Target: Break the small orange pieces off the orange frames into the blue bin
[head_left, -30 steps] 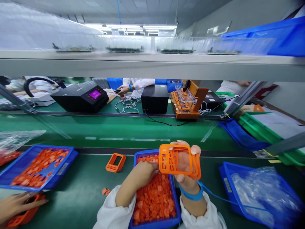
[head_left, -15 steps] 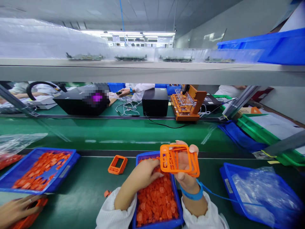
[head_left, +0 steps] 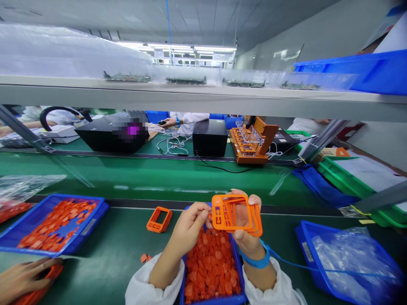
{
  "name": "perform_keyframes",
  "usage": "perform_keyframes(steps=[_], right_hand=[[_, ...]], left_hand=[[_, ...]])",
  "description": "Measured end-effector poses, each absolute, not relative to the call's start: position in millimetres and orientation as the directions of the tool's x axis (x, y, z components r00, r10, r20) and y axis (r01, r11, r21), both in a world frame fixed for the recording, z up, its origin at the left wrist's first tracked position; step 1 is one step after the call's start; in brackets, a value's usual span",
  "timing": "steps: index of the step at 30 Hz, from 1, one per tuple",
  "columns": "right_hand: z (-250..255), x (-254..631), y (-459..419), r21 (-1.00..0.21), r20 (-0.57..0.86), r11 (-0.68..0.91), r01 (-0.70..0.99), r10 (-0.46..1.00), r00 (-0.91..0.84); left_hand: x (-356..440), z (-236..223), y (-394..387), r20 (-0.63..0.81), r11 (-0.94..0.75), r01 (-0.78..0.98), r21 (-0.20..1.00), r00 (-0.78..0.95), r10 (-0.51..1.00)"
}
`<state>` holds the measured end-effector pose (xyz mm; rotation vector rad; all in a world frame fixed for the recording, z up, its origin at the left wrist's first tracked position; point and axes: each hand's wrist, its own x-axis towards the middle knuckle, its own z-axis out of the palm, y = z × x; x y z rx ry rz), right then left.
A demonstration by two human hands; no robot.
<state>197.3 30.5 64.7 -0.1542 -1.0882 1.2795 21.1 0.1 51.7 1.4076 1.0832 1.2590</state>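
Several orange plastic frames (head_left: 215, 212), loosely stacked with rectangular windows, are gripped at their right side by my right hand (head_left: 249, 243). A blue band circles that wrist. Beside the stack's left edge, my left hand (head_left: 190, 224) pinches a small orange plastic piece (head_left: 210, 215), partly hidden by the fingers. Under both hands stands a blue bin (head_left: 239, 271) full of small orange-red plastic pieces (head_left: 211, 267). To the left of my left hand, another small stack of orange frames (head_left: 159, 219) lies on the green table.
At far left, another person's hand (head_left: 19, 277) rests on an orange part near a blue tray (head_left: 98, 203) of orange pieces. A blue bin (head_left: 302, 237) holding clear plastic bags stands right. A loose piece (head_left: 145, 257) lies left of my sleeve. A shelf (head_left: 190, 99) spans overhead.
My left hand has risen from over the bin, and a small orange piece now shows at its fingertips beside the frames. My right hand keeps hold of the frames.
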Motion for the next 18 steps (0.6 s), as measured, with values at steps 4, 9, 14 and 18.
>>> perform_keyframes(steps=[4,9,14,18], right_hand=[[58,195,29,-0.695,0.524,0.361,-0.622,0.847,-0.094],[47,194,31,-0.721,0.503,0.319,-0.615,0.851,-0.148],[45,191,29,-0.741,0.546,0.361,-0.567,0.815,-0.195],[47,183,24,-0.743,0.584,0.39,-0.544,0.775,-0.242]], left_hand=[[27,59,-6,0.127,-0.126,-0.078,0.989,-0.001,0.992],[36,65,-7,0.097,-0.127,-0.257,0.958,-0.126,0.987],[48,64,-8,-0.002,-0.094,-0.536,0.839,-0.176,0.984],[56,65,-11,-0.145,-0.008,-0.677,0.736,-0.169,0.975]])
